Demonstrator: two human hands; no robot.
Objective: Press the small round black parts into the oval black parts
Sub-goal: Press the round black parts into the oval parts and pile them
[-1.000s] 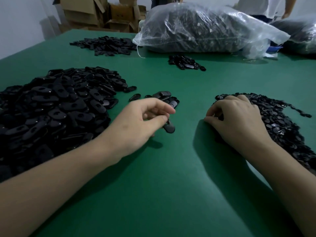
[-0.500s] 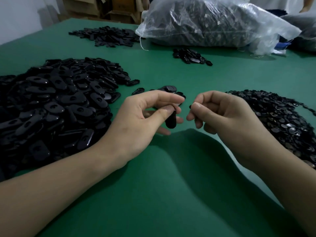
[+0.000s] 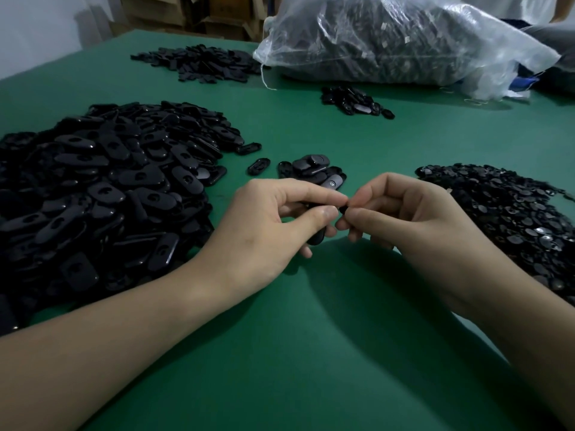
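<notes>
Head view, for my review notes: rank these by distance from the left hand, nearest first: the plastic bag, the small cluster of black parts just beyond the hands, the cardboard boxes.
From the left hand:
1. The small cluster, on the table just ahead of it.
2. The plastic bag, far side, to the right.
3. The cardboard boxes, beyond the far edge.

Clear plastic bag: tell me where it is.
Head view: the clear plastic bag lies far right on the green table, just behind a small pile of black parts.

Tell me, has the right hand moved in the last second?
Yes. The right hand, fingers pinching a small round part, has left the pile of round parts and come leftward to the oval part in the left hand.
</notes>
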